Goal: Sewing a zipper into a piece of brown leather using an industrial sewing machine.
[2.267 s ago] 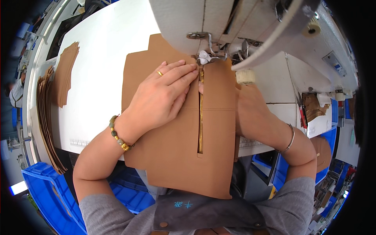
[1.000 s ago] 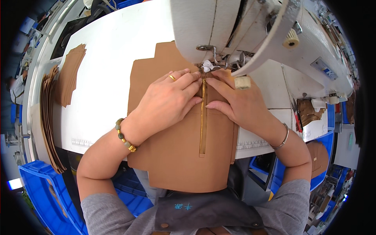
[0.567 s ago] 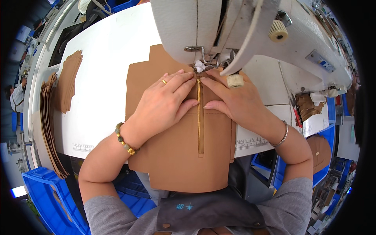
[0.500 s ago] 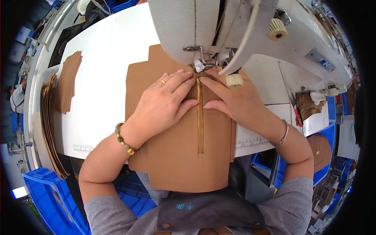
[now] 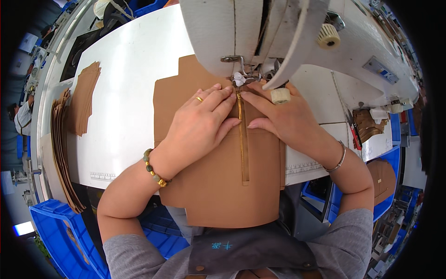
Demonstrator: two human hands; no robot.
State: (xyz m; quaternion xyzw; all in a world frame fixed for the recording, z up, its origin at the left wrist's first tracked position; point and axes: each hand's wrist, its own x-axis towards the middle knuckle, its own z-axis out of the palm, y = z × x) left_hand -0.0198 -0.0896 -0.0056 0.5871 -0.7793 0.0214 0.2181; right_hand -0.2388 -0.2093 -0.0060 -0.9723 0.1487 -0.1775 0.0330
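A tan leather-like panel (image 5: 218,200) lies under the sewing machine's presser area (image 5: 239,80), its near end hanging toward my lap. A gold-toothed zipper (image 5: 241,139) runs down a long narrow slot in it. My left hand (image 5: 204,121) presses flat on the panel left of the zipper, fingertips close to the presser foot and thumb by the teeth. To the right of the zipper rests my right hand (image 5: 283,114), index finger and thumb spread on the panel. Its other fingers are partly hidden behind a cream knob (image 5: 280,96). The needle itself cannot be made out.
The white sewing machine (image 5: 353,42) fills the top right. Stacked brown pieces (image 5: 86,100) lie on the white table (image 5: 125,56) at left, with more (image 5: 60,144) over its edge. Red-handled snips (image 5: 356,135) lie at right. Blue bins (image 5: 60,232) stand below.
The panel has turned slightly, its near end and the zipper's lower end swinging right. Both hands stay on it in nearly the same pose. The whole view has shifted a little.
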